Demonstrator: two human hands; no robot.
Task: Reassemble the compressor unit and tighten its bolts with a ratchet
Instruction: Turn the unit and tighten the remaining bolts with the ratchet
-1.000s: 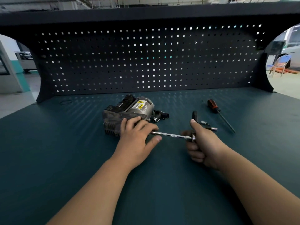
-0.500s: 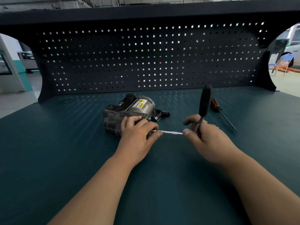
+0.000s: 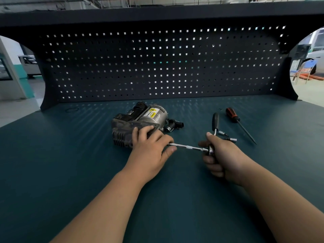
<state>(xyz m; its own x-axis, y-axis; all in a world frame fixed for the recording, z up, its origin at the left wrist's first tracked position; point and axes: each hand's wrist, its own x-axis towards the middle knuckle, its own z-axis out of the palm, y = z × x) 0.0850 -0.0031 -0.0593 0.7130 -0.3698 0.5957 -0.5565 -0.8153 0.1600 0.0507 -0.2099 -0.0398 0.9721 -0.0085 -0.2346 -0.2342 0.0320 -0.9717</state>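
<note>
Compressor unit (image 3: 140, 120) sits on the green bench top (image 3: 70, 172), a little left of centre. Left hand (image 3: 150, 149) drapes its fingers over the unit's near right corner, forefinger and thumb pinching the tip of the extension bar (image 3: 187, 147). Right hand (image 3: 224, 155) curls tight round the ratchet (image 3: 215, 120) at its head, black handle pointing far. Screwdriver (image 3: 234, 117) and loose sockets (image 3: 231, 139) lie just right.

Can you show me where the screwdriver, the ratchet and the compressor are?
screwdriver (image 3: 231, 115): head view, on its orange-and-black handle.
ratchet (image 3: 215, 120): head view, on its black grip.
compressor (image 3: 157, 120): head view, on its silver cylinder.
</note>
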